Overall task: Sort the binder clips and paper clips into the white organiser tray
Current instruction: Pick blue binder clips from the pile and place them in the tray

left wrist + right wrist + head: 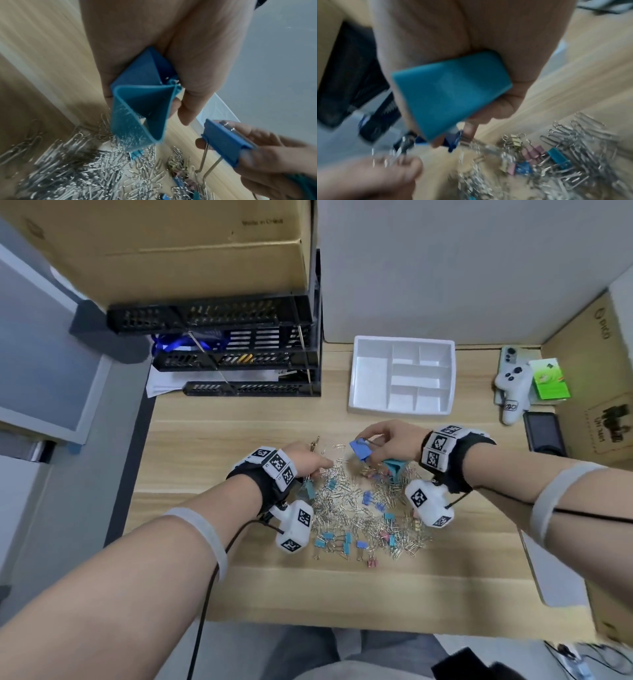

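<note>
A heap of silver paper clips [356, 508] mixed with small blue, teal and pink binder clips [368, 499] lies mid-table. The white organiser tray [356, 378] stands behind it, its compartments bare. My right hand [371, 445] pinches a blue binder clip [360, 449] over the heap's far edge and keeps a large teal binder clip [450, 92] tucked in its palm. My left hand [318, 463] rests at the heap's left edge, its fingers curled round large teal binder clips [140, 108]. The right hand's blue binder clip [226, 142] sits just beside them.
Black stacked letter trays [239, 354] under a cardboard box [171, 251] stand at the back left. A white controller [512, 385], a green box [548, 378] and a black phone [543, 431] lie to the tray's right, beside another cardboard box [599, 364].
</note>
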`<state>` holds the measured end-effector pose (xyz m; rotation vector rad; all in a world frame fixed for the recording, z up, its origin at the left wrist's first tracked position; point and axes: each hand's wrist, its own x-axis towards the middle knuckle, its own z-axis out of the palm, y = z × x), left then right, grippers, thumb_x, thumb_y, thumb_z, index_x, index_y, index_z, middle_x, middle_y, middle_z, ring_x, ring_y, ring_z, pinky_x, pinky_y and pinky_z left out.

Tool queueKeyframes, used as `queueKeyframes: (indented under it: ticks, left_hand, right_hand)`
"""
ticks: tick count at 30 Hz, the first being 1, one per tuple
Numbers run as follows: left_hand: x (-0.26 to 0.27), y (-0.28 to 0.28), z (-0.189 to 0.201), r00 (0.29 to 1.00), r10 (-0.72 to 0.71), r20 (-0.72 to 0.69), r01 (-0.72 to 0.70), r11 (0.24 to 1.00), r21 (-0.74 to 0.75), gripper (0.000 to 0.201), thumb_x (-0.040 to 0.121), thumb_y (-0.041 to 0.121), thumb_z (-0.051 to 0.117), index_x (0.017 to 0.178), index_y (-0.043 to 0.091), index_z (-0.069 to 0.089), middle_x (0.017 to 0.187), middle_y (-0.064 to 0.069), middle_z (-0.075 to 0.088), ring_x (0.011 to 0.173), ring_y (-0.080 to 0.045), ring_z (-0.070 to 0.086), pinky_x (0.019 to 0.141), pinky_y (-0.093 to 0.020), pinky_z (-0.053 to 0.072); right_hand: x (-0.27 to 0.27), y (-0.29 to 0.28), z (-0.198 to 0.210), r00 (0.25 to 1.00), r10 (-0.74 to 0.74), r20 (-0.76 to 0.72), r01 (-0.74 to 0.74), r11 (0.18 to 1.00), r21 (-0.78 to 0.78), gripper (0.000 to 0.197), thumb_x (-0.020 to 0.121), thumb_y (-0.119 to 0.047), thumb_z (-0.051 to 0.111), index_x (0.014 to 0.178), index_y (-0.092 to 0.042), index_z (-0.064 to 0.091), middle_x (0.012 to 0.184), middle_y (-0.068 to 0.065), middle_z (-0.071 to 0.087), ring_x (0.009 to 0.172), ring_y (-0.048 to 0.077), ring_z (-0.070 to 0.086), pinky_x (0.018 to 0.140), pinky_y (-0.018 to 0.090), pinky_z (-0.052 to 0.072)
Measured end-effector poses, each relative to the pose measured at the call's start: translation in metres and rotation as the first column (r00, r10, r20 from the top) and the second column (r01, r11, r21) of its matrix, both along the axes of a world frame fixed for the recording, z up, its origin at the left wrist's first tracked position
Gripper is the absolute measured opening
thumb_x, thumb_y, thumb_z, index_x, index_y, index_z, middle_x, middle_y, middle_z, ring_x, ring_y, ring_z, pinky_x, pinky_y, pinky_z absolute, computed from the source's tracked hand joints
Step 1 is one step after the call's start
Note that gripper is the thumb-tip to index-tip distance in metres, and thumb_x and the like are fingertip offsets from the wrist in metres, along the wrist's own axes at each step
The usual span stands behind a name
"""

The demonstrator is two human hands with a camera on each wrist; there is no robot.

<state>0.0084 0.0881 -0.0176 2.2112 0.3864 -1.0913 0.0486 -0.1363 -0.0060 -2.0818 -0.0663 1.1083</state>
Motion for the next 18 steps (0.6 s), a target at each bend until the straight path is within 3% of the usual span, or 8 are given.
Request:
queueKeyframes:
  ticks: [3,5,8,10,13,15,18]
  left_hand:
    - [0.002,-0.009,0.005,0.997,-0.079,0.008,0.079,0.997,-0.024,0.039,0.074,0.055,0.068,0.07,0.017,0.062,0.077,-0.002,0.067,0.071,-0.021,0.062,0.08,-0.033,0.051]
    - [0.001,-0.013,0.007,0.993,-0.114,0.002,0.114,0.989,-0.091,0.034,0.078,0.051,0.068,0.075,0.018,0.064,0.07,0.0,0.062,0.069,-0.019,0.058,0.075,-0.03,0.049]
    - [-0.005,-0.018,0.014,0.997,-0.073,0.02,0.075,0.984,-0.161,0.034,0.083,0.045,0.07,0.103,0.018,0.072,0.064,0.006,0.058,0.062,-0.012,0.054,0.063,-0.025,0.044]
    - [-0.008,-0.021,0.016,0.996,-0.088,0.027,0.092,0.972,-0.218,0.039,0.088,0.044,0.065,0.11,0.012,0.07,0.058,0.008,0.052,0.056,-0.011,0.047,0.06,-0.024,0.039]
    - [-0.013,-0.025,0.02,0.99,-0.139,0.008,0.135,0.943,-0.305,0.023,0.095,0.041,0.056,0.089,0.021,0.067,0.052,0.01,0.047,0.047,-0.009,0.04,0.061,-0.026,0.037]
    - [-0.014,-0.027,0.023,0.992,-0.126,-0.009,0.116,0.937,-0.329,0.021,0.096,0.039,0.055,0.082,0.028,0.067,0.052,0.01,0.046,0.045,-0.007,0.04,0.06,-0.025,0.038]
    - [-0.016,-0.03,0.026,0.99,-0.137,0.014,0.134,0.933,-0.334,0.032,0.098,0.035,0.054,0.068,0.024,0.062,0.053,0.009,0.045,0.044,-0.007,0.039,0.053,-0.021,0.036]
  right_hand:
    - [-0.001,-0.011,0.003,0.973,-0.174,-0.151,0.195,0.971,0.138,0.042,0.075,-0.009,0.077,0.112,-0.026,0.07,0.101,0.013,0.072,0.076,0.025,0.064,0.065,0.033,0.054]
    - [-0.005,-0.016,0.009,0.953,-0.189,-0.236,0.248,0.936,0.25,0.037,0.086,0.0,0.066,0.117,-0.02,0.067,0.101,0.009,0.073,0.078,0.02,0.065,0.062,0.031,0.052]
    - [-0.014,-0.018,0.014,0.92,-0.194,-0.342,0.315,0.885,0.344,0.03,0.095,0.0,0.052,0.119,-0.015,0.061,0.098,-0.001,0.074,0.062,0.01,0.064,0.051,0.024,0.052]
    - [-0.015,-0.02,0.01,0.877,-0.194,-0.439,0.381,0.837,0.393,0.033,0.096,-0.001,0.047,0.126,-0.013,0.056,0.115,0.002,0.069,0.051,0.008,0.053,0.044,0.021,0.047]
    - [-0.017,-0.023,0.003,0.775,-0.197,-0.6,0.533,0.714,0.454,0.039,0.097,0.002,0.039,0.131,-0.012,0.049,0.133,0.008,0.06,0.044,0.004,0.046,0.042,0.019,0.044]
    - [-0.019,-0.024,0.002,0.729,-0.202,-0.655,0.594,0.662,0.457,0.043,0.097,0.002,0.036,0.135,-0.013,0.045,0.134,0.007,0.059,0.043,0.004,0.045,0.042,0.018,0.043]
    - [-0.021,-0.023,0.001,0.72,-0.206,-0.663,0.605,0.655,0.453,0.044,0.096,0.003,0.034,0.135,-0.014,0.046,0.127,0.005,0.065,0.043,0.003,0.044,0.043,0.017,0.041]
